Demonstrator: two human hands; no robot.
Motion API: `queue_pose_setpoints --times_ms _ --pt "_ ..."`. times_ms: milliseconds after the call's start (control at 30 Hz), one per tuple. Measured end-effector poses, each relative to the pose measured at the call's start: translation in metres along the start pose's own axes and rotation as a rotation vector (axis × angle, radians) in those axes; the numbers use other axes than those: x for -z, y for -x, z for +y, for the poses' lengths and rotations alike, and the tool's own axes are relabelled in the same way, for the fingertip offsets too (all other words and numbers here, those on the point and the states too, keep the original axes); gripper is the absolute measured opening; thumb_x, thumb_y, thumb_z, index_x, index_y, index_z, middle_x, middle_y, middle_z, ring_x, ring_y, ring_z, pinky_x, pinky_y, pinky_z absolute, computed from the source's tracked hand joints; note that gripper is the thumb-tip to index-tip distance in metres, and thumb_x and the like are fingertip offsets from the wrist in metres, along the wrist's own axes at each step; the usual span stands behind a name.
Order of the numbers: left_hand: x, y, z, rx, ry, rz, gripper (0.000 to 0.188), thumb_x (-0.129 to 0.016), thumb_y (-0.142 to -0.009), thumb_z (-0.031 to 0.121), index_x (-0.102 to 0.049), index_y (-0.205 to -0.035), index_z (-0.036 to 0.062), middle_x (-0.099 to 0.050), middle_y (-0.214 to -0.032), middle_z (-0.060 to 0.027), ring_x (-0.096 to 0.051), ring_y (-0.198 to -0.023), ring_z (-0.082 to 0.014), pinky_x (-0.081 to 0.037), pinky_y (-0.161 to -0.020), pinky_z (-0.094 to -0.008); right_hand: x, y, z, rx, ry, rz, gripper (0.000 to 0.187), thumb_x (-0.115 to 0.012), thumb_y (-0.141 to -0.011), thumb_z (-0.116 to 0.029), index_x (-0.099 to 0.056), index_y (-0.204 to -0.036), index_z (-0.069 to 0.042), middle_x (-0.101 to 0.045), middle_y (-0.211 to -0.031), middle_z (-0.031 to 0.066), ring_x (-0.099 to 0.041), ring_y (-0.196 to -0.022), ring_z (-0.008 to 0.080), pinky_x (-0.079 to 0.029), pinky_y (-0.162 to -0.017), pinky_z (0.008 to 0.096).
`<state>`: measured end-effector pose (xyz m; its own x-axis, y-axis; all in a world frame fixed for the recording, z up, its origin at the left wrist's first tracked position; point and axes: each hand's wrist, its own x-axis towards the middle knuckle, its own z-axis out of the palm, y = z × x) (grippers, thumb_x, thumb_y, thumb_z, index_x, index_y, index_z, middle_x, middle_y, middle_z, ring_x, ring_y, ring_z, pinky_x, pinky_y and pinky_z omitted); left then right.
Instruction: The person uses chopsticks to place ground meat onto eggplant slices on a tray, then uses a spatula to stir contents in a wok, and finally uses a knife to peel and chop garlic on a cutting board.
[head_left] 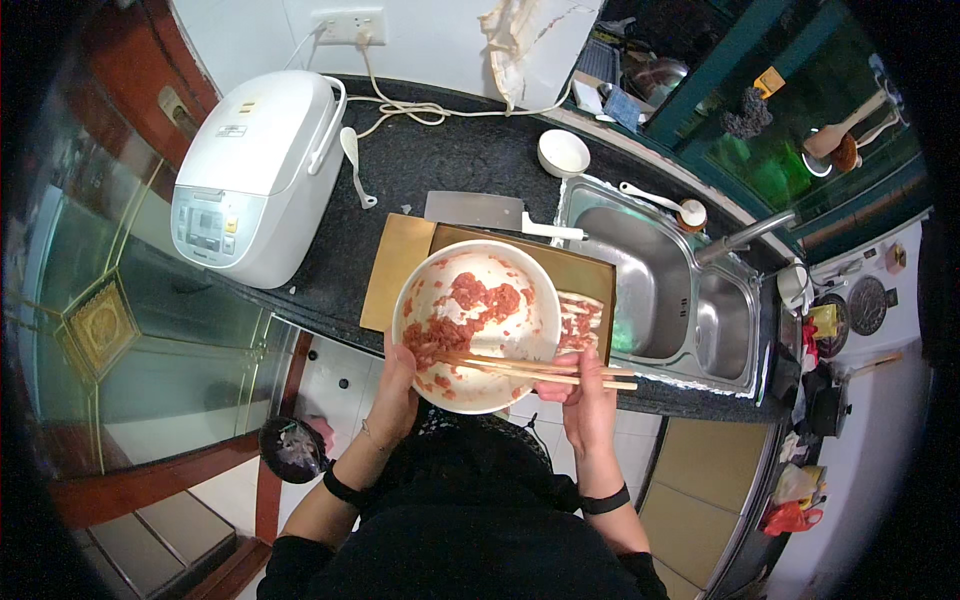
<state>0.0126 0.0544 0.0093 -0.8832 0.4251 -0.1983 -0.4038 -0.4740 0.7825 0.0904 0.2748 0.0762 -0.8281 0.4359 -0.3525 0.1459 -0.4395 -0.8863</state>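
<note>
Raw minced meat [435, 338] clings in clumps to the bottom and sides of a large white bowl [515, 335], which is tilted toward me. My left hand [398, 388] is closed on the bowl's left side. In my right hand [583, 388] is a pair of wooden chopsticks [520, 368], their tips in the meat at the lower left of the bowl. Behind and partly under the bowl lies a brown cutting board [398, 272]. Pale and red pieces of meat [580, 322] show on its right side. A cleaver [475, 209] with a white handle rests past the board's far edge.
A white rice cooker [258, 180] stands left on the dark counter [410, 160], beside a white spoon [353, 165]. A small white bowl [564, 153] sits near the double steel sink [650, 270] with its faucet [745, 238]. A bin [292, 450] is on the floor.
</note>
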Motion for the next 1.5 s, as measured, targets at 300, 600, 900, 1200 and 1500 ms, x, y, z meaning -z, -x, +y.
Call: queue_pose_setpoints --times_ms 300,600,900,1200,1500 --pt "-0.003 -0.001 -0.002 0.044 -0.035 0.047 0.074 -0.033 -0.094 0.06 -0.023 -0.145 0.0074 -0.038 -0.143 -0.0107 -0.041 -0.13 -0.0242 -0.037 -0.106 -0.0404 0.027 -0.005 -0.009 0.043 -0.066 0.088 0.045 -0.044 -0.098 -0.042 -0.059 -0.091 0.0 -0.067 -0.078 0.0159 -0.069 -0.062 0.0216 -0.059 -0.055 0.0304" --pt "0.002 -0.002 0.0 0.198 0.038 0.029 0.061 -0.036 -0.099 0.046 -0.016 -0.146 0.0123 -0.034 -0.144 -0.0085 -0.036 -0.131 -0.0204 -0.031 -0.108 -0.0385 0.043 -0.004 -0.023 0.094 -0.119 0.175 0.045 -0.044 -0.098 -0.043 -0.058 -0.091 -0.001 -0.066 -0.077 0.0149 -0.068 -0.06 0.0209 -0.058 -0.052 0.0294" --pt "0.0 -0.006 0.003 0.217 -0.007 0.088 0.078 -0.032 -0.092 0.063 -0.028 -0.142 0.004 -0.04 -0.142 -0.0131 -0.044 -0.127 -0.0259 -0.04 -0.104 -0.0417 0.062 -0.004 -0.034 0.157 -0.167 0.199 0.043 -0.045 -0.098 -0.042 -0.058 -0.09 -0.002 -0.066 -0.076 0.0132 -0.067 -0.058 0.0195 -0.058 -0.052 0.0275" --pt "0.02 0.003 0.034 0.04 0.013 0.162 0.068 -0.033 -0.096 0.055 -0.032 -0.141 0.0043 -0.045 -0.138 -0.0101 -0.043 -0.127 -0.0216 -0.034 -0.107 -0.0376 0.146 -0.014 -0.019 0.136 -0.223 0.314 0.042 -0.047 -0.097 -0.041 -0.057 -0.092 -0.001 -0.065 -0.078 0.0111 -0.068 -0.063 0.0177 -0.057 -0.052 0.0263" --pt "0.028 0.011 0.053 -0.078 0.112 0.254 0.067 -0.04 -0.095 0.054 -0.03 -0.142 0.0067 -0.039 -0.142 -0.0125 -0.041 -0.129 -0.0261 -0.037 -0.105 -0.0433 0.21 -0.04 0.047 -0.014 -0.183 0.43 0.04 -0.049 -0.096 -0.041 -0.056 -0.098 -0.002 -0.065 -0.085 0.0101 -0.068 -0.068 0.0189 -0.059 -0.057 0.0263"
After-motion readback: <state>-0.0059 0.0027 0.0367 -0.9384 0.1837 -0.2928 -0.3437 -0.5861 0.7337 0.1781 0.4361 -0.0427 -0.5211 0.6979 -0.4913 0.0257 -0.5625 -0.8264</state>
